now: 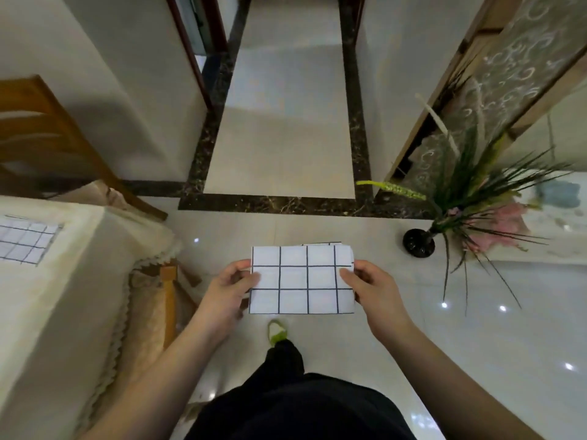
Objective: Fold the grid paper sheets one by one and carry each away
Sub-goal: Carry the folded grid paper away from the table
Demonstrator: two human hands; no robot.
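Here, at the far left, a grid paper sheet [25,239] lies flat on the cream tablecloth [63,281] of a table, near its far edge, with part of it cut off by the frame. Behind the table stands a wooden chair [41,134], and another chair's wooden leg [170,300] shows just past the table's near corner, under the cloth's lace trim.

In the middle, the folded grid paper [301,281] is held up in the air over the pale tiled floor [365,344], clear of the table. The left hand [230,292] pinches its left edge, thumb on top and fingers curled beneath. The right hand [370,285] pinches the right edge in the same way, thumb lying across the top face. A thin layer of the fold peeks out along the paper's far edge.

Below the paper a green-and-white shoe [277,331] and a dark trouser leg [282,360] step forward.

To the right, a black vase [418,242] of green grasses and pink flowers stands on the floor.
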